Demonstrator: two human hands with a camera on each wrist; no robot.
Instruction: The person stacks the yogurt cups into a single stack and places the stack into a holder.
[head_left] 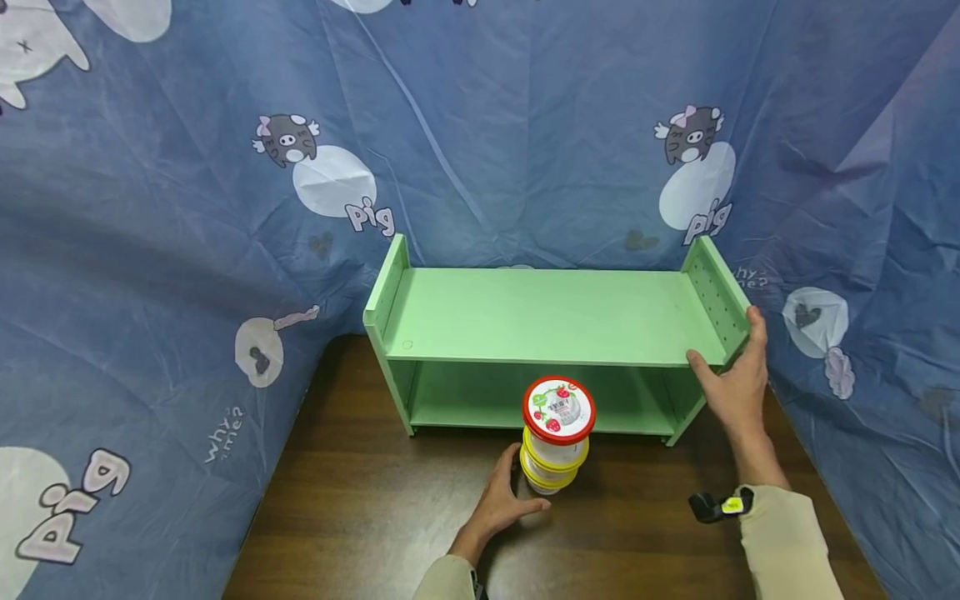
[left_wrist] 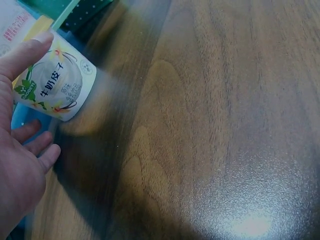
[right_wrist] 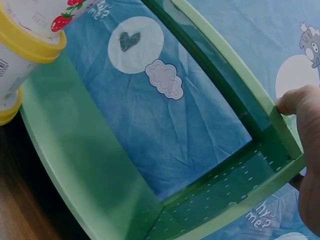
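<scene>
Here, tubs stand between spread left hand and right hand gripping the shelf.

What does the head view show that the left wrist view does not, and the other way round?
Only the head view shows the right hand, the red-rimmed lid and the pig prints.
Only the left wrist view shows the orange-flower label.
Both show the left hand, the stacked tubs, the wooden table and the green shelf, though the left wrist view catches just part of the shelf.
</scene>
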